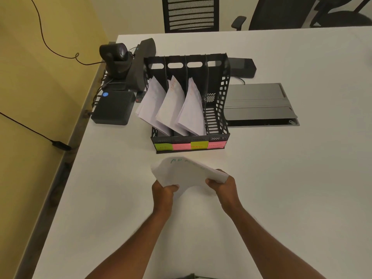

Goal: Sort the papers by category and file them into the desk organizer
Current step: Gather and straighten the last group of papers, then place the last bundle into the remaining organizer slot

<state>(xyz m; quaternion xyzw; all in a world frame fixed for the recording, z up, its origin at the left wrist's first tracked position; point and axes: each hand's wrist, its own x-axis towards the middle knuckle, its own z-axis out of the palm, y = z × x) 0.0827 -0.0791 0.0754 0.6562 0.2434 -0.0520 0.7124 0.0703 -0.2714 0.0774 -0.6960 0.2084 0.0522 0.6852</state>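
Note:
A small stack of white papers [187, 172] with green handwriting on top is held just above the white table [281, 178], in front of the organizer. My left hand [164, 191] grips its near left corner and my right hand [221, 185] grips its right edge. The black desk organizer [223, 93] stands behind, with four slots. Its three left slots each hold leaning white papers [173, 105]; the rightmost slot is bare. Green, pink, yellow and pink sticky labels [189, 146] run along its front.
A camera [116, 57] and a black box [113, 109] with cables sit at the left of the organizer. A grey flap panel [259, 103] lies in the table at the right. Office chairs [190, 14] stand beyond the far edge. The table's left edge runs along a yellow wall.

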